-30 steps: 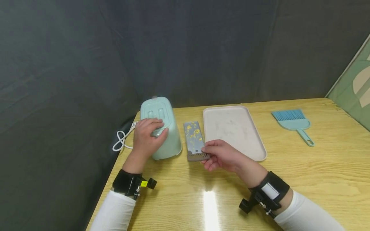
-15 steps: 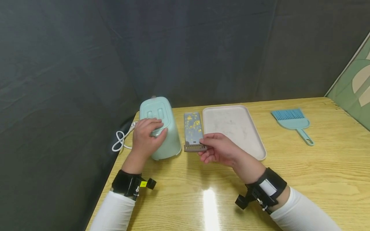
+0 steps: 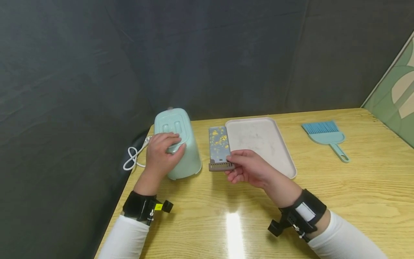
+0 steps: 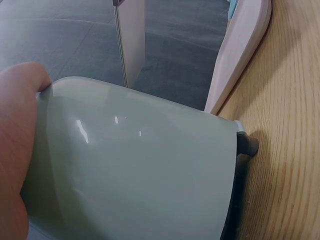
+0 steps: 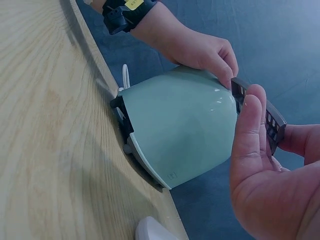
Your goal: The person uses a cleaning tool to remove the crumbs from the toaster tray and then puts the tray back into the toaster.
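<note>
Head view: a left hand [image 3: 161, 150] grips a rounded, pale-green plastic appliance [image 3: 187, 162], apparently steadying it; above the wooden bench [image 3: 194, 216], the right hand [image 3: 249, 167] pinches a narrow, yellow-flecked grey tray [image 3: 219, 146], seemingly level against spills.

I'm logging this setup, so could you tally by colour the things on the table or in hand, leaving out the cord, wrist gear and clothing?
Blue-green: 2 (appliance, brush)
Off-white: 1 (tray)
Grey with yellow bits: 1 (flat piece, held in the right hand)
Total: 4
</note>
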Demonstrator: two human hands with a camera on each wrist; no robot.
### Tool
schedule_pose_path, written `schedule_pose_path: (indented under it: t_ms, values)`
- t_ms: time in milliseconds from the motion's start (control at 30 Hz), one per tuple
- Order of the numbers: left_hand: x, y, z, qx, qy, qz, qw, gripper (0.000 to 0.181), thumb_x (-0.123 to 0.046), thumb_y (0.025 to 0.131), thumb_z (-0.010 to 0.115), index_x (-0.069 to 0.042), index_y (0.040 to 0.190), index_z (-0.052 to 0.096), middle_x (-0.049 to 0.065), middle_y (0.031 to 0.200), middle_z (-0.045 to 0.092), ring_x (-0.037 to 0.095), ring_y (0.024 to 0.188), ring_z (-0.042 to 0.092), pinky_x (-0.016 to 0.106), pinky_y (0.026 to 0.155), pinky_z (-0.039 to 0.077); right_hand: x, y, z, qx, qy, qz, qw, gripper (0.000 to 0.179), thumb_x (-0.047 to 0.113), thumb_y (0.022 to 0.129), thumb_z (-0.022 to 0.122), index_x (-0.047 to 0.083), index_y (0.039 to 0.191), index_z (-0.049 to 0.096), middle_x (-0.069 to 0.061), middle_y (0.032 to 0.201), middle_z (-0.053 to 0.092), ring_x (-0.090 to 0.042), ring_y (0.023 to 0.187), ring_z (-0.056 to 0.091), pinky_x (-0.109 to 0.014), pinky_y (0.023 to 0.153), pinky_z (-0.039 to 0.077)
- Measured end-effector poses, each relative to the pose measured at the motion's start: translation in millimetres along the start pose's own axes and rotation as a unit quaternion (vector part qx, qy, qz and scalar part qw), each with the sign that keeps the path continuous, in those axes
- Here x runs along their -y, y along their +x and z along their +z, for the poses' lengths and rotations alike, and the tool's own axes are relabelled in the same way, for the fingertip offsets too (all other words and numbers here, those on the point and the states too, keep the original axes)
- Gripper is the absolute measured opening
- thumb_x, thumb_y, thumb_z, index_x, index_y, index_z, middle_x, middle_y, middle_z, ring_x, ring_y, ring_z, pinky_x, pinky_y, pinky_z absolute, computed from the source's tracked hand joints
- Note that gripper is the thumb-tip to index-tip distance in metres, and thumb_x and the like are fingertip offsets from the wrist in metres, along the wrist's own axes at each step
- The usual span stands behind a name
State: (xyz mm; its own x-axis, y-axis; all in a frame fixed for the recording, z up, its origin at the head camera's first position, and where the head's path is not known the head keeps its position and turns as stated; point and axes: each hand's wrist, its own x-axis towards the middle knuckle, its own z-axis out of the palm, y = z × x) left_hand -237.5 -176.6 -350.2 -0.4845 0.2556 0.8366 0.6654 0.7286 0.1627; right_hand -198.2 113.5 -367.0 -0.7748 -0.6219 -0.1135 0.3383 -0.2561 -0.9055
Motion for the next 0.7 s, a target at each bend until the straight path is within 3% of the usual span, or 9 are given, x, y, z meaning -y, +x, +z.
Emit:
schedule_pose_path:
  t_ms: [500, 633, 700]
  values:
    - [0.4, 3.5, -5.9, 0.021, 0.004, 0.002, 0.9998, 0.028, -0.038, 0.075, 0.059, -0.015, 0.088, 0.067, -0.007, 0.093, 0.061, 0.014, 0.09, 0.053, 0.034, 0.078, 0.038, 3, -3.3, 3, 0.011, 0.001, -0.007, 0.9999, 0.034, 0.02, 0.088, 0.049, -0.01, 0.105, 0.045, -0.019, 0.071, 0.06, -0.022, 0.056, 0.06, -0.036, 0.053, 0.05]
    - [-6.3, 6.4, -8.5, 0.006, -0.017, 0.012, 0.9998, 0.03, -0.036, 0.074, 0.059, -0.013, 0.092, 0.066, -0.005, 0.097, 0.061, 0.015, 0.093, 0.052, 0.033, 0.081, 0.037, 3, -3.2, 3, 0.009, 0.002, -0.009, 0.9999, 0.033, 0.019, 0.088, 0.049, -0.01, 0.105, 0.045, -0.02, 0.071, 0.06, -0.022, 0.055, 0.06, -0.036, 0.053, 0.05]
    - [-14.1, 8.1, -10.4, -0.01, -0.047, 0.011, 0.9988, 0.03, -0.033, 0.073, 0.061, -0.011, 0.094, 0.065, -0.003, 0.099, 0.06, 0.017, 0.095, 0.051, 0.034, 0.083, 0.036, 3, -2.9, 3, 0.009, 0.004, -0.011, 0.9999, 0.033, 0.019, 0.088, 0.049, -0.01, 0.105, 0.045, -0.021, 0.071, 0.06, -0.023, 0.055, 0.06, -0.036, 0.053, 0.05]
